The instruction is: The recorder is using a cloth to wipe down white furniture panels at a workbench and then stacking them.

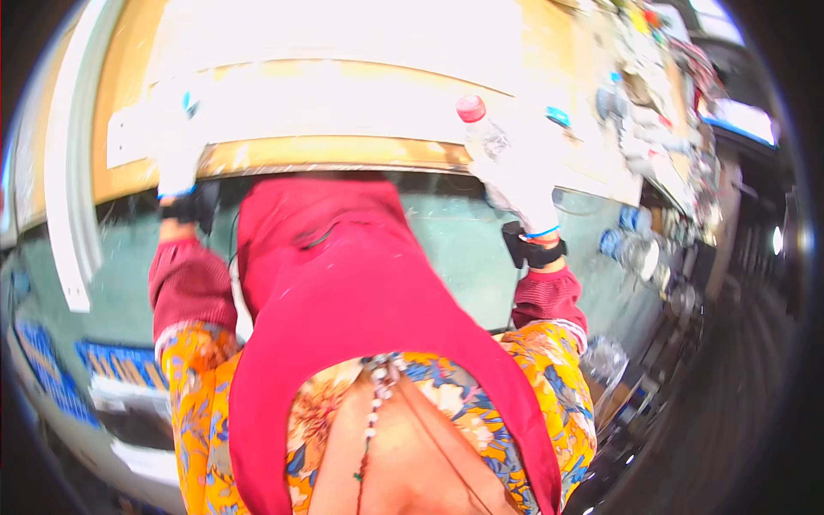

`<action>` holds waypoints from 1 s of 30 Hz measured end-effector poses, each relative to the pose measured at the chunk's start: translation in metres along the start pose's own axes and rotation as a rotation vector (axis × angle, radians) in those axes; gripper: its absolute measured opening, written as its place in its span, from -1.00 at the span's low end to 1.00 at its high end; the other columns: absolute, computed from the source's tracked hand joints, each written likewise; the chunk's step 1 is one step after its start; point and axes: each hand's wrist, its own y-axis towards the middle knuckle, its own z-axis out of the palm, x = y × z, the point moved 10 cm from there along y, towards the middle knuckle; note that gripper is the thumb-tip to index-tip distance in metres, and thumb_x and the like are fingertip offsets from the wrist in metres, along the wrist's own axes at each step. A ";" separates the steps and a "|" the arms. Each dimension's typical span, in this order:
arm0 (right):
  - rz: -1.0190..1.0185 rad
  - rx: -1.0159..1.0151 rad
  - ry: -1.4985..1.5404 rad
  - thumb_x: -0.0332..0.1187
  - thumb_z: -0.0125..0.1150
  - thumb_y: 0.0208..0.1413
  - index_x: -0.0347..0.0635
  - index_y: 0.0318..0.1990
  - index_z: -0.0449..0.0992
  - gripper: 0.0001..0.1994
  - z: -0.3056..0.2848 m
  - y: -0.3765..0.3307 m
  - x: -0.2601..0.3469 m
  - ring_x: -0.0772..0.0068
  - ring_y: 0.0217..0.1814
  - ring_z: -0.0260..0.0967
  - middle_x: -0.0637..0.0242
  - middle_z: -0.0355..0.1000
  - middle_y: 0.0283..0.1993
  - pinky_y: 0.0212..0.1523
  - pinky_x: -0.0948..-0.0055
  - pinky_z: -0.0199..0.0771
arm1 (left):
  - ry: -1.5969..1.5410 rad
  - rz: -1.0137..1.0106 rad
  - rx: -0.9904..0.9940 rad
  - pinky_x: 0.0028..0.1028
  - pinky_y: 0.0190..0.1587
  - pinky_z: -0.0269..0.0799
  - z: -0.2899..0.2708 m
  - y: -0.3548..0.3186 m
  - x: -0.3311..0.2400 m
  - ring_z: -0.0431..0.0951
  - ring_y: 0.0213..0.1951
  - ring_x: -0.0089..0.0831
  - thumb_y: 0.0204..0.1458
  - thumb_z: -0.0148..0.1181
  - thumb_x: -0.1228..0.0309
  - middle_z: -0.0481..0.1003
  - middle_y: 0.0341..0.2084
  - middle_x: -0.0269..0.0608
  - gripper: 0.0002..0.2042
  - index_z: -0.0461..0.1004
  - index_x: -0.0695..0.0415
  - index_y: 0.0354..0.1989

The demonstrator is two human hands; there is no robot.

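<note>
Two gloved hands, left (176, 146) and right (524, 184), one pink-capped bottle (482, 137) in the right.

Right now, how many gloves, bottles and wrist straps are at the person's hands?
White gloves: 2, left hand, right hand
Clear bottle with pink cap, in the right hand: 1
Black wrist straps: 2, left, right
Total: 5

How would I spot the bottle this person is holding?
Find the long pale wooden workbench across the top. At its front edge, right of the red scarf, the gloved right hand grips a clear plastic bottle. Its pink cap sets it apart from nearby clutter.
</note>
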 end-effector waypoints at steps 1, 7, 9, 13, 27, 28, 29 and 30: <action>-0.101 -0.175 0.141 -0.33 0.36 -0.12 -0.24 0.04 0.39 -0.49 -0.012 -0.012 -0.014 0.29 -0.27 0.39 0.23 0.43 -0.19 -0.20 0.31 0.43 | 0.016 0.053 -0.059 -0.33 -0.54 0.19 -0.008 0.014 -0.007 0.26 -0.65 -0.35 -0.10 0.27 0.26 0.28 -0.73 -0.24 -0.75 0.38 0.11 -0.63; 0.303 -0.265 0.529 -0.40 0.20 0.04 -0.22 0.06 0.33 -0.60 -0.028 -0.024 -0.152 0.39 0.02 0.33 0.24 0.36 -0.02 -0.01 0.40 0.42 | 0.127 0.191 -0.183 -0.45 -0.67 -0.05 -0.057 0.028 -0.005 0.07 -0.70 -0.61 -0.03 0.25 0.24 0.13 -0.82 -0.41 -0.59 0.23 0.18 -0.74; 0.365 -0.417 0.782 -0.38 0.18 0.07 -0.22 0.10 0.29 -0.58 -0.025 0.001 -0.188 0.36 0.08 0.29 0.21 0.33 0.04 0.05 0.38 0.37 | -0.075 0.020 0.038 -0.44 -0.60 0.04 -0.036 0.018 0.011 0.14 -0.65 -0.56 -0.02 0.24 0.24 0.19 -0.75 -0.37 -0.65 0.28 0.17 -0.65; 0.271 -0.459 -0.705 -0.25 0.28 0.00 -0.30 0.23 0.13 -0.33 -0.002 0.057 -0.286 0.17 0.27 0.14 0.02 0.19 0.23 0.27 0.30 0.14 | -0.677 -0.559 0.352 -0.42 -0.46 0.21 -0.002 0.029 0.037 0.29 -0.55 -0.46 0.00 0.21 0.24 0.31 -0.63 -0.29 -0.75 0.36 0.15 -0.49; 0.489 -0.826 0.246 -0.25 0.43 -0.16 -0.37 0.21 0.19 -0.22 -0.053 0.056 -0.184 0.03 0.28 0.14 -0.06 0.25 0.19 0.28 0.24 0.09 | -0.748 -0.494 0.347 -0.25 -0.07 0.32 -0.029 0.076 0.032 0.39 -0.41 -0.21 -0.03 0.14 0.51 0.40 -0.54 -0.18 -0.90 0.36 0.20 -0.51; 0.265 -0.784 0.249 -0.28 0.38 -0.11 -0.34 0.20 0.21 -0.29 -0.066 0.071 -0.139 0.02 0.27 0.15 -0.06 0.25 0.18 0.26 0.25 0.14 | -0.743 -0.503 0.354 -0.25 -0.07 0.32 -0.028 0.079 0.031 0.39 -0.41 -0.21 -0.03 0.14 0.51 0.40 -0.54 -0.18 -0.90 0.36 0.20 -0.51; 0.105 -0.645 0.135 -0.29 0.35 -0.08 -0.31 0.22 0.21 -0.31 -0.069 0.096 -0.111 0.01 0.27 0.15 -0.03 0.25 0.19 0.26 0.26 0.16 | -0.737 -0.472 0.301 -0.24 -0.08 0.32 -0.033 0.082 0.030 0.40 -0.40 -0.22 -0.03 0.13 0.53 0.40 -0.55 -0.18 -0.90 0.35 0.20 -0.53; -0.059 -0.497 0.034 -0.30 0.31 -0.06 -0.27 0.23 0.21 -0.33 -0.063 0.123 -0.089 0.01 0.28 0.15 -0.01 0.25 0.19 0.25 0.27 0.18 | -0.722 -0.445 0.257 -0.24 -0.08 0.31 -0.040 0.084 0.029 0.40 -0.39 -0.23 -0.03 0.12 0.54 0.40 -0.56 -0.18 -0.89 0.34 0.20 -0.55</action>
